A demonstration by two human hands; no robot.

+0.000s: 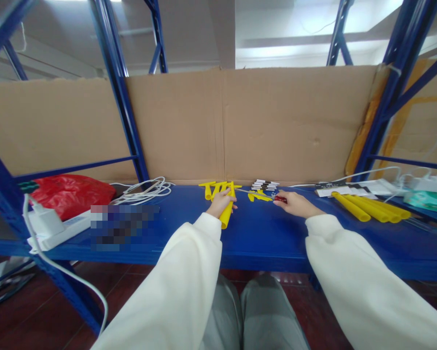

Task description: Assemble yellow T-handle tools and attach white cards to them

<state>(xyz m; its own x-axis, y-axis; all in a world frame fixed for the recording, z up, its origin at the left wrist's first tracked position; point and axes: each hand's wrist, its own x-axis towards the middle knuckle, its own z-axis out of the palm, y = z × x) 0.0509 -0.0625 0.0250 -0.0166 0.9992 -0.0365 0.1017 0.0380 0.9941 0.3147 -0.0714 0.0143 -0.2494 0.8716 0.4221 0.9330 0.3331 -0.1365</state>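
Note:
My left hand (pixel 219 204) is closed around a yellow tube (pixel 225 218) with a crosspiece at its far end, standing tilted over the blue shelf. In my right hand (pixel 295 203) is a screwdriver (pixel 280 199) with a dark red handle. Its thin shaft points left, and the tip reaches the upper part of the tube; whether it touches a screw is too small to tell. Beyond my left hand lie several yellow T-shaped tubes (pixel 208 191). Small yellow parts (pixel 258 196) lie between my hands, below a stack of black-and-white pieces (pixel 265 185).
Several plain yellow tubes (pixel 357 209) lie at the right beside white-and-black cards (pixel 333 190). On the left are a coiled white cable (pixel 148 190), a red plastic bag (pixel 74 194) and a white power strip (pixel 70 228). Cardboard (pixel 276 126) walls the back; blue posts (pixel 121 102) frame the shelf.

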